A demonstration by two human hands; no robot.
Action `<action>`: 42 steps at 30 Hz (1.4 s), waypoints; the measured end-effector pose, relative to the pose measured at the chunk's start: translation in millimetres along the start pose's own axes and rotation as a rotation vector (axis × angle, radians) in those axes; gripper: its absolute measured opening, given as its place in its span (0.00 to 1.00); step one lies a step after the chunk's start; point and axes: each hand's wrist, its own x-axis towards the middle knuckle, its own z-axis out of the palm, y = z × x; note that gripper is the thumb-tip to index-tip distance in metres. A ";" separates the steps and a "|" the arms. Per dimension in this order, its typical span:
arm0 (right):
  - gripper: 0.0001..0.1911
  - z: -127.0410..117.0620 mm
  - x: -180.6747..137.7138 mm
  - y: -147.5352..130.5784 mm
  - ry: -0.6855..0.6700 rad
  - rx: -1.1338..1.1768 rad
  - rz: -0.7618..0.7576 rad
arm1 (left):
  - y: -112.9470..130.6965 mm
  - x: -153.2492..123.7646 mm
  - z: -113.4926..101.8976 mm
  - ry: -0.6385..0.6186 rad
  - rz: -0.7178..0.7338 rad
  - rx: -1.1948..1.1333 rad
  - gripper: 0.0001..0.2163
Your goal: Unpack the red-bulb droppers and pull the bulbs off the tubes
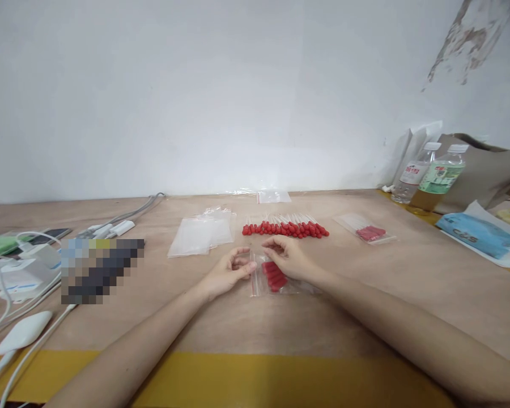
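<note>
While the left hand (227,274) pinches the zip edge (254,286) of a thin, glossy plastic bag (260,287) of rounded red tips (275,276), inward from the wooden table's (221,328) front edge, the right hand (291,259) arches over it, fingertips close together, grip unclear, the slippery film likely handling best with that edge kept flat.

Head-worn view, forward, down toward tabletop (255,331)
</note>
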 end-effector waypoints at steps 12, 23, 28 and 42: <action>0.05 -8.1 -16.1 7.1 0.003 -0.302 -0.360 | 3.1 19.0 -1.2 -0.068 -0.109 -0.094 0.35; 0.21 -4.1 -17.9 9.3 -0.149 -0.449 -0.512 | -5.6 24.3 5.4 -0.092 0.026 -0.081 0.28; 0.21 -7.9 -13.1 9.7 -0.166 -0.551 -0.616 | -6.7 23.6 4.0 -0.167 0.060 -0.075 0.25; 0.13 -5.6 -5.2 15.7 -0.117 -0.554 -0.689 | 0.0 21.9 -0.1 -0.282 -0.010 -0.163 0.25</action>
